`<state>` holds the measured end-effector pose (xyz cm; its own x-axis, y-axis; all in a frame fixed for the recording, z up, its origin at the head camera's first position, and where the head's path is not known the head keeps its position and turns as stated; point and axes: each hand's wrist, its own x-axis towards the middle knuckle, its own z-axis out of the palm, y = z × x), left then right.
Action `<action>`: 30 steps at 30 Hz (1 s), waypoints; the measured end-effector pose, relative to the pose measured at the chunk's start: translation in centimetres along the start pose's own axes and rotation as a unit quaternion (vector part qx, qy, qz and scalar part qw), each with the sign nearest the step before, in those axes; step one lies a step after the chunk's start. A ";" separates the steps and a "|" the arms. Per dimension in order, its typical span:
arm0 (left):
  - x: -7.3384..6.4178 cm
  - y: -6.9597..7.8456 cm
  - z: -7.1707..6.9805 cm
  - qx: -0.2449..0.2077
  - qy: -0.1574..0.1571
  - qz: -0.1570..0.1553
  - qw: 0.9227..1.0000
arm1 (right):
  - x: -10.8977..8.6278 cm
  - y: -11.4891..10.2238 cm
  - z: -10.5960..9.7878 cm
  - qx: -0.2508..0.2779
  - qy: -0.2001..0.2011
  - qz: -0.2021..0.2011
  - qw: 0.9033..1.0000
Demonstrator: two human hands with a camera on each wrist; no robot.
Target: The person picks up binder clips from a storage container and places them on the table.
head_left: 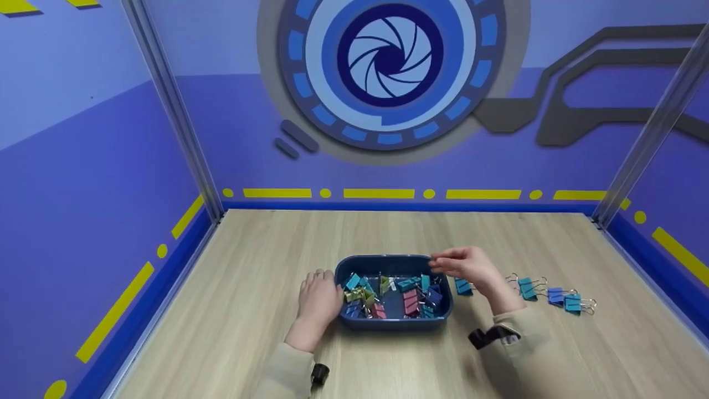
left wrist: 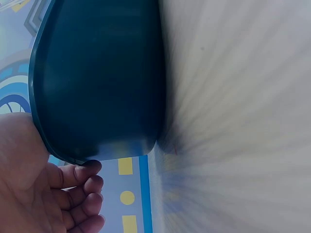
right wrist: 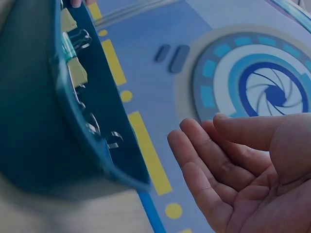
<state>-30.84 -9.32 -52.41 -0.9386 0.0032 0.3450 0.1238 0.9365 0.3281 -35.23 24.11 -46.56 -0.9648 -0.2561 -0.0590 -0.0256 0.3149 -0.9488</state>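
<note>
Binder clips (head_left: 410,302) in teal, blue, pink and olive green are lying jumbled inside a dark blue box (head_left: 394,326), gathering at its left and right ends with bare floor showing between. More are lying loose to the right of the box: a teal clip (head_left: 463,286) just beside its wall, and, farther right, a second teal clip (head_left: 529,288), a blue clip (head_left: 555,296) and a third teal clip (head_left: 573,303) forming a loose row.

The right hand (head_left: 462,266) is hovering at the box's far right corner, its grip released: thumb and fingers are bending loosely and holding nothing. The left hand (head_left: 321,299) is grasping the box's left rim, the index finger touching the outside.

A light, steady left-hand hold is probably serving best, stopping the box from sliding. For the right hand, pinching a clip by its coloured body should be safer than hooking its wire handles, which could be snagging on a neighbour. Clearing the rim fully and letting go low over the bare floor would be avoiding bounces. The clip beside the box is sitting where a careless knuckle could be nudging it.

Around the box, a wooden table (head_left: 221,332) is stretching out, and a patterned blue wall (head_left: 221,127) is standing behind.
</note>
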 end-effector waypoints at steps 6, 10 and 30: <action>-0.1 -0.1 0.1 0.008 0.006 0.008 1.000 | 2.1 -0.6 2.4 -0.029 -0.016 0.014 0.999; 0.0 0.0 0.1 0.009 0.006 0.008 1.000 | 3.1 -0.9 3.8 -0.054 -0.027 0.020 0.998; 0.0 0.0 0.0 -0.003 -0.004 -0.004 1.000 | 5.4 -1.1 8.6 -0.244 -0.030 0.007 0.969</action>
<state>-30.89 -9.27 -52.42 -0.9422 -0.0007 0.3351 0.1189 0.9342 0.3363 -38.19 14.49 -48.48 -0.9498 -0.2957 -0.1027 -0.1462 0.7094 -0.6895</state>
